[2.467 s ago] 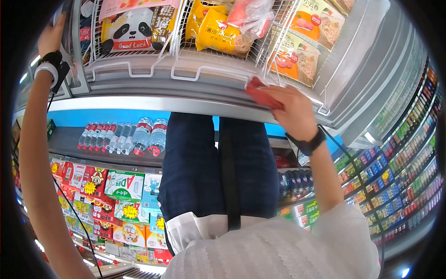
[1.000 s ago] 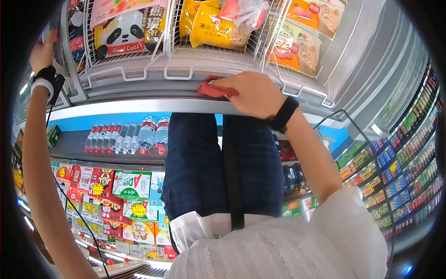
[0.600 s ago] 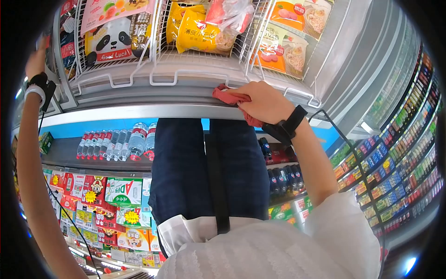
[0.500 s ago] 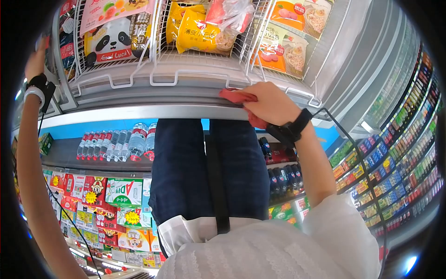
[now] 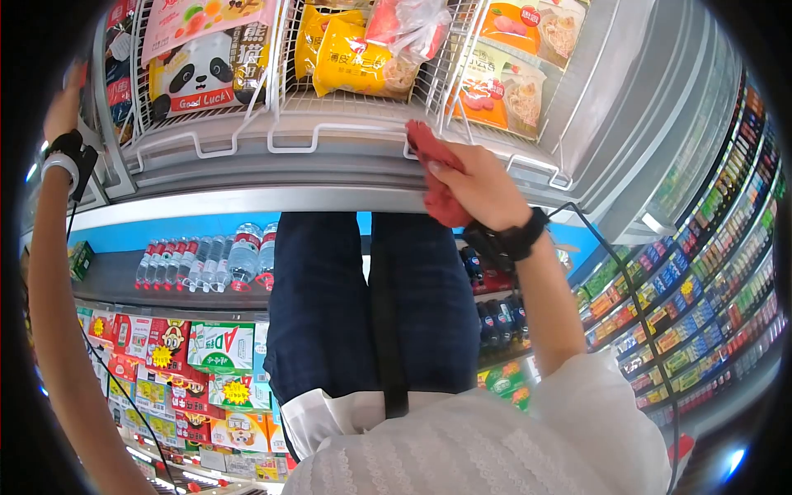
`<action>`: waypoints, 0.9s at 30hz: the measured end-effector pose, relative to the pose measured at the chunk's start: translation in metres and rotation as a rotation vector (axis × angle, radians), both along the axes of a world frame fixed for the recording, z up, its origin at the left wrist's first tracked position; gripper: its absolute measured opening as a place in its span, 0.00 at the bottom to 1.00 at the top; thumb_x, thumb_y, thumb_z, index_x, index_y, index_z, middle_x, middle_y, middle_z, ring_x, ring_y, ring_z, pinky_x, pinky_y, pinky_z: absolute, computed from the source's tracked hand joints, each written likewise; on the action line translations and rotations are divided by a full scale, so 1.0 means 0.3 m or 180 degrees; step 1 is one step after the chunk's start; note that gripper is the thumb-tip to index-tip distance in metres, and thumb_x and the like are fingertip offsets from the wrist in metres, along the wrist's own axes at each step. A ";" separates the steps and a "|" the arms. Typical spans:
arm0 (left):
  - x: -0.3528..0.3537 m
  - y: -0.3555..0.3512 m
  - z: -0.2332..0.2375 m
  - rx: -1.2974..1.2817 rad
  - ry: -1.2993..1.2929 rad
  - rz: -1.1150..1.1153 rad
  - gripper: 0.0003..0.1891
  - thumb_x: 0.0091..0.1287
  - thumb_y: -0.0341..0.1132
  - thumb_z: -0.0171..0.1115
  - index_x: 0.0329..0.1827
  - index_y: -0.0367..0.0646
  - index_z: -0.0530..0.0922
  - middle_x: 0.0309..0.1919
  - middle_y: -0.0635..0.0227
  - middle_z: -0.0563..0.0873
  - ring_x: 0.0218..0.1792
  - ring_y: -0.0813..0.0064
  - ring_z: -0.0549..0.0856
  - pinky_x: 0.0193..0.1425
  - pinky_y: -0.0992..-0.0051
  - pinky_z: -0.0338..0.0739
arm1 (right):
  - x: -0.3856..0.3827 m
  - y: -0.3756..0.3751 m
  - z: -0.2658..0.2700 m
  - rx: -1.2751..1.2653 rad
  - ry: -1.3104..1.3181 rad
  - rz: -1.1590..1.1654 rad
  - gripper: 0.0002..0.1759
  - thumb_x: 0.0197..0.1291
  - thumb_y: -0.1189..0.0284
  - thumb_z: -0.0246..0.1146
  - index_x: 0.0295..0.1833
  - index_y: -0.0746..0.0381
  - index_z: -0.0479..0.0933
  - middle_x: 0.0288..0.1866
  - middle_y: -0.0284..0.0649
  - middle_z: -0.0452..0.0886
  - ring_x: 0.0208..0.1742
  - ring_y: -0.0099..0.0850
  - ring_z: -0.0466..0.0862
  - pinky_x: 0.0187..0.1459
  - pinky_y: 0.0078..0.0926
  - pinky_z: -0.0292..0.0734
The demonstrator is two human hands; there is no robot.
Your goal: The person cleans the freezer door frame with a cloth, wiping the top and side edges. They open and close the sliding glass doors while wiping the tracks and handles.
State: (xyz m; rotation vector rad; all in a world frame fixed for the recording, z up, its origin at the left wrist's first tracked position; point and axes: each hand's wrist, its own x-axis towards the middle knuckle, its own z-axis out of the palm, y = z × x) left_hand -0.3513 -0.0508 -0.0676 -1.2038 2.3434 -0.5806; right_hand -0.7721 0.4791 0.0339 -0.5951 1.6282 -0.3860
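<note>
A crumpled red cloth (image 5: 445,198) is gripped in my right hand (image 5: 485,183), over the grey front ledge (image 5: 346,175) of a freezer. Part of the cloth sticks up past my fingers near the wire basket's lower edge, and part hangs below them. At the far left, my left hand (image 5: 63,114) is raised beside the freezer's left side. Its fingertips run into the dark image border, with something small and reddish at them, so its grip is unclear. Wire baskets hold a panda package (image 5: 200,78), yellow bags (image 5: 353,59) and orange-white bags (image 5: 495,91).
Water bottles (image 5: 245,257) stand on a shelf below the ledge at left, above stacked drink cartons (image 5: 221,345). Dark bottles (image 5: 499,318) stand right of my legs. Curved product shelves (image 5: 685,280) fill the right side. A black cable (image 5: 631,289) runs down past my right arm.
My right hand has turned, lifting the front of the red cloth from the ledge toward the basket edge. More of the cloth now shows. My left hand has hardly moved.
</note>
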 end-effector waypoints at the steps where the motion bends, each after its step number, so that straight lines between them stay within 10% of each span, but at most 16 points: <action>1: -0.004 -0.004 -0.004 -0.0041 -0.0016 0.0027 0.28 0.70 0.38 0.40 0.73 0.72 0.52 0.54 0.43 0.77 0.54 0.47 0.79 0.57 0.57 0.73 | 0.033 -0.001 -0.014 0.0000 -0.0005 -0.0016 0.15 0.55 0.74 0.58 0.48 0.65 0.76 0.28 0.45 0.83 0.30 0.36 0.84 0.35 0.33 0.77; 3: -0.006 -0.009 -0.010 -0.0194 0.0165 -0.0073 0.27 0.69 0.44 0.41 0.72 0.70 0.54 0.54 0.43 0.77 0.55 0.47 0.78 0.57 0.58 0.72 | 0.087 0.010 -0.034 -0.0476 0.1262 0.0920 0.14 0.55 0.73 0.57 0.48 0.65 0.74 0.31 0.49 0.82 0.34 0.43 0.83 0.35 0.40 0.77; 16: 0.009 -0.075 -0.039 -0.0277 0.1225 0.0413 0.50 0.51 0.79 0.42 0.66 0.48 0.70 0.58 0.47 0.76 0.60 0.51 0.75 0.63 0.65 0.67 | -0.042 0.080 0.055 -0.0592 0.1733 0.2095 0.13 0.52 0.71 0.56 0.43 0.59 0.78 0.27 0.45 0.81 0.32 0.44 0.82 0.34 0.43 0.76; 19: 0.060 -0.087 -0.065 -0.0620 0.1303 -0.0149 0.35 0.63 0.64 0.46 0.70 0.56 0.65 0.55 0.46 0.78 0.57 0.51 0.78 0.59 0.62 0.71 | -0.098 0.065 0.106 0.0215 0.0810 0.1330 0.21 0.53 0.69 0.57 0.55 0.51 0.77 0.27 0.42 0.82 0.32 0.42 0.83 0.35 0.38 0.75; 21: 0.064 -0.070 -0.028 -0.0347 -0.0665 -0.0471 0.26 0.70 0.41 0.45 0.72 0.67 0.57 0.50 0.46 0.80 0.52 0.52 0.81 0.52 0.59 0.76 | -0.080 0.026 0.108 0.0212 0.0509 0.1147 0.21 0.53 0.70 0.57 0.55 0.51 0.77 0.26 0.42 0.82 0.31 0.41 0.83 0.35 0.37 0.75; 24: 0.023 -0.028 -0.049 -0.0702 0.0795 -0.0400 0.33 0.68 0.26 0.40 0.72 0.77 0.51 0.49 0.46 0.80 0.48 0.53 0.83 0.46 0.58 0.78 | -0.019 -0.044 0.020 -0.0280 -0.0208 0.1004 0.20 0.56 0.70 0.56 0.55 0.58 0.76 0.27 0.42 0.82 0.31 0.40 0.83 0.38 0.32 0.76; 27: 0.010 -0.033 -0.015 -0.0298 -0.0379 -0.0079 0.29 0.71 0.33 0.41 0.72 0.76 0.52 0.54 0.47 0.77 0.52 0.53 0.81 0.51 0.59 0.77 | 0.045 -0.125 -0.133 -0.0642 -0.0439 0.1260 0.20 0.57 0.69 0.57 0.55 0.63 0.75 0.37 0.46 0.82 0.41 0.41 0.81 0.48 0.30 0.74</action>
